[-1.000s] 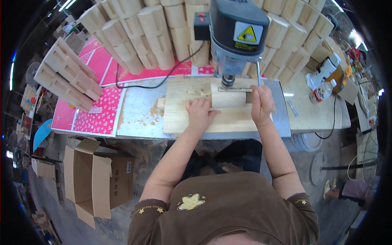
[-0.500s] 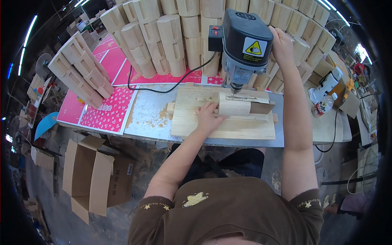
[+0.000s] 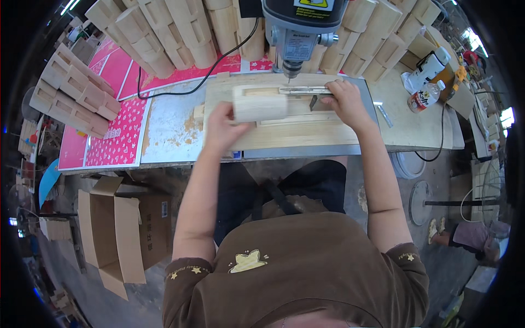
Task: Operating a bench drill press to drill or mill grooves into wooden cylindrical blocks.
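Note:
My left hand (image 3: 221, 128) is closed round the left end of a pale wooden block (image 3: 260, 105), rounded in front with a recess along its top and blurred by motion. Close to the block's right end, my right hand (image 3: 349, 104) grips the end of a narrow metal strip (image 3: 306, 90). Below the strip stands a small dark plate (image 3: 317, 103), by my right fingertips. Above the strip points the bit of a bench drill press (image 3: 292, 68). Under both hands lies a wooden base board (image 3: 306, 139) with strips fixed on it.
Stacks of similar wooden blocks (image 3: 183, 33) line the back, with more at the left (image 3: 74, 90). A black cable (image 3: 188, 94) crosses the pink sheet. A bottle (image 3: 426, 97) and spray can (image 3: 432, 68) stand at right. An open carton (image 3: 128, 235) sits on the floor.
My right hand has come down from the drill press to the metal strip. My left hand has shifted left with the wooden block, which has slid out from under the strip. The view has also shifted.

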Motion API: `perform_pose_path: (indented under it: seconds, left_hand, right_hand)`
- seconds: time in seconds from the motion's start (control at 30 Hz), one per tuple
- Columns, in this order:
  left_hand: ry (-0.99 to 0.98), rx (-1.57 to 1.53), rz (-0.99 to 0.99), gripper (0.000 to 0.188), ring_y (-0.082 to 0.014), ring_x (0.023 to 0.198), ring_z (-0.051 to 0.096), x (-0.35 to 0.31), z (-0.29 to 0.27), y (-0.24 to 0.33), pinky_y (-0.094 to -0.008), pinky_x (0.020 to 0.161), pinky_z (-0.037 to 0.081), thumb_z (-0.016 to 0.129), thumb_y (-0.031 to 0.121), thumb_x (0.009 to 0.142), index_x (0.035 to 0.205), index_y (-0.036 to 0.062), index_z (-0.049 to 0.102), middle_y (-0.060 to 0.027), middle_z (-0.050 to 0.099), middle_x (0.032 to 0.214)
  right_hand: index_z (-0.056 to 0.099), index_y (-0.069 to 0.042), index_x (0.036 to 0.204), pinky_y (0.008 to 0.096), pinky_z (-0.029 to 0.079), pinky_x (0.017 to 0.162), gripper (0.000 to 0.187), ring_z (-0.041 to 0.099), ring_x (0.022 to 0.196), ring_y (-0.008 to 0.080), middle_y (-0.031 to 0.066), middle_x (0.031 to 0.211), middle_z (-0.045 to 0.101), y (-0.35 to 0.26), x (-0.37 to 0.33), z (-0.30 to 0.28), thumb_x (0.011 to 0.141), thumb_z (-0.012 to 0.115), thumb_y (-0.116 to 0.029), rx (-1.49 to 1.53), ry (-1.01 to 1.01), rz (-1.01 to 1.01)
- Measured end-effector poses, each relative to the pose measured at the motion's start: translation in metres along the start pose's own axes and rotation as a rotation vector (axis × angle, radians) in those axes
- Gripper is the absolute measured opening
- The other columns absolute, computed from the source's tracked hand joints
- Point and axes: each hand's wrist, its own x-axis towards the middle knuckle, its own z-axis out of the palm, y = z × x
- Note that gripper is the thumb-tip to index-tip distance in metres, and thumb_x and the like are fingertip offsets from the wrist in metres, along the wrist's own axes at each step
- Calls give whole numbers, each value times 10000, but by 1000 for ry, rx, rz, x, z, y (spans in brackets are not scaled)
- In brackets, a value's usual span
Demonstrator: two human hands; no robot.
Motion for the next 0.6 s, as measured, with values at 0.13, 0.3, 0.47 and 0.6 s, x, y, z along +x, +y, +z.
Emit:
perform_pose_path:
  seconds: [0.13, 0.3, 0.47, 0.6]
  left_hand:
    - [-25, -97, -288, 272, -77, 580, 517, -4, -68, -7, -229, 526, 424, 778, 183, 677, 817, 0, 632, -19, 574, 653]
    - [-15, -546, -694, 337, -64, 496, 446, 7, -77, 29, -209, 453, 336, 776, 253, 714, 769, -35, 611, -18, 559, 619]
    - [-81, -542, -883, 372, -71, 458, 442, 14, -57, 35, -220, 424, 304, 757, 312, 733, 759, -27, 608, -18, 551, 592]
    - [-136, -516, -890, 369, -69, 461, 441, 16, -29, 30, -224, 432, 312, 757, 333, 740, 768, -6, 613, -16, 550, 589]
  right_hand:
    - [587, -84, 969, 393, 378, 807, 255, 526, 882, 270, 67, 884, 585, -6, -2, 3, 763, 673, -207, -58, 63, 33]
    - [586, -81, 961, 384, 380, 812, 254, 524, 880, 266, 63, 882, 583, -39, -2, 3, 756, 674, -204, 13, 30, -37]
    - [585, -78, 958, 383, 380, 812, 254, 523, 877, 267, 64, 867, 575, -45, -6, 2, 752, 671, -199, 30, 32, -41]
    - [587, -80, 971, 382, 382, 820, 253, 525, 878, 265, 62, 861, 574, -48, -8, 1, 760, 665, -195, 24, 25, -37]
